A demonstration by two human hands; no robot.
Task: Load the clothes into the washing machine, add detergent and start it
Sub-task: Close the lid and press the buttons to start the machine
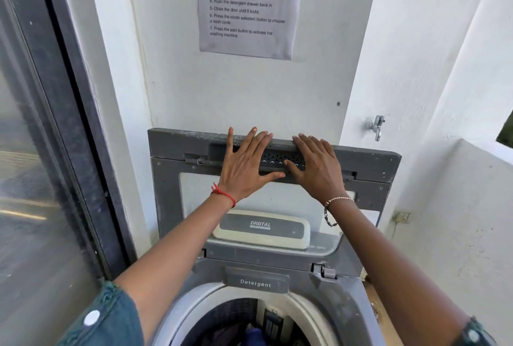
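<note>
Here, upright dusty grey lid (pixel 168 193)

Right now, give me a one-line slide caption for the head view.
Raised washing machine lid under the flat left hand and right hand; clothes in the drum.

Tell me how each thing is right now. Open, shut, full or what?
Lid: open, standing upright by the wall.
Left hand: open, flat on the lid's top part.
Right hand: open, flat on the lid's top part.
Detergent drawer: pushed in, shut.
Drum: uncovered, with clothes inside.
Tap: no water coming out.
Instruction sheet: stuck on the wall.
</note>
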